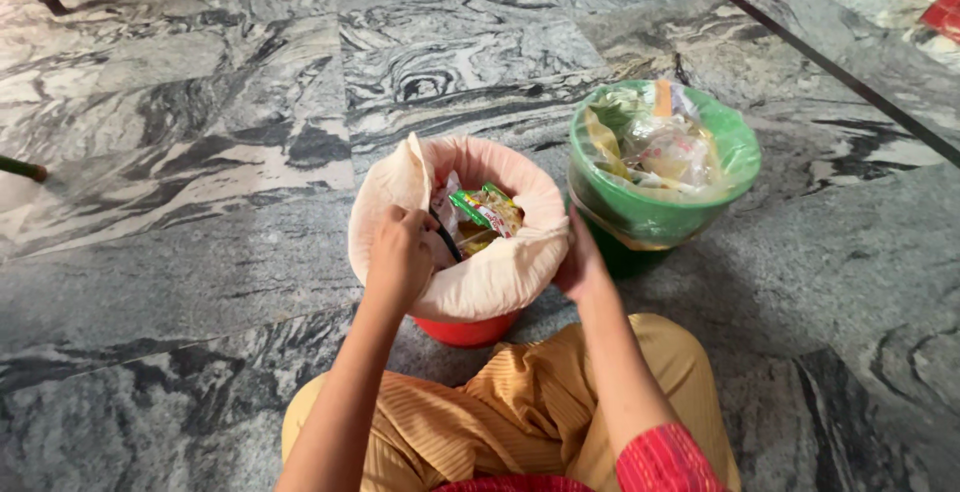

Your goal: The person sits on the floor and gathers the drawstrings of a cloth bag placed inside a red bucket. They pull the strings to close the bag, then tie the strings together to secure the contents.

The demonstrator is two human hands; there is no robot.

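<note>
Head view shows us crouched over a red bin (pixel 466 329). Our left hand (pixel 398 255) pinches the pale liner (pixel 490 277) at its near rim, our right hand (pixel 580 262) cups the opposite edge, keeping the bag spread. Wrappers (pixel 487 208) sit between; a green bin (pixel 650 214) stands beyond the right hand.

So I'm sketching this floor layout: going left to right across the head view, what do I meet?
Left hand → red bin with pale liner → right hand → green bin with green liner.
</note>
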